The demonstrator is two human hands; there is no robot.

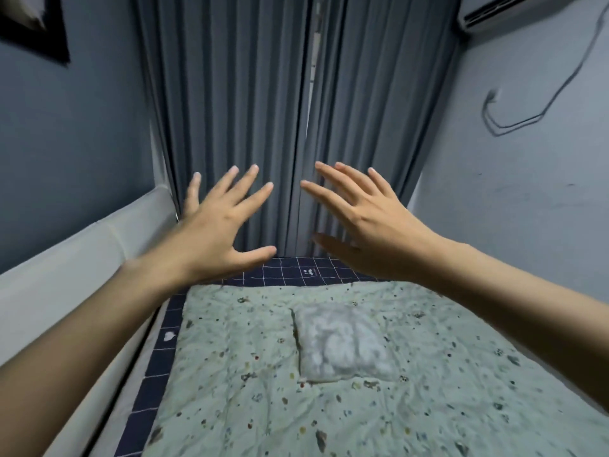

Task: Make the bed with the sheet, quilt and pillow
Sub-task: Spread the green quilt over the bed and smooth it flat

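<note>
A pale green quilt with small dark speckles lies spread flat over the bed. A dark navy sheet with a white grid shows along its far and left edges. A small white pillow rests on the quilt near the middle. My left hand and my right hand are both raised in the air above the far end of the bed, fingers spread, holding nothing and touching nothing.
Grey curtains hang behind the far end of the bed. A white padded rail runs along the left side against a blue wall. The right wall carries a loose cable and an air conditioner at the top.
</note>
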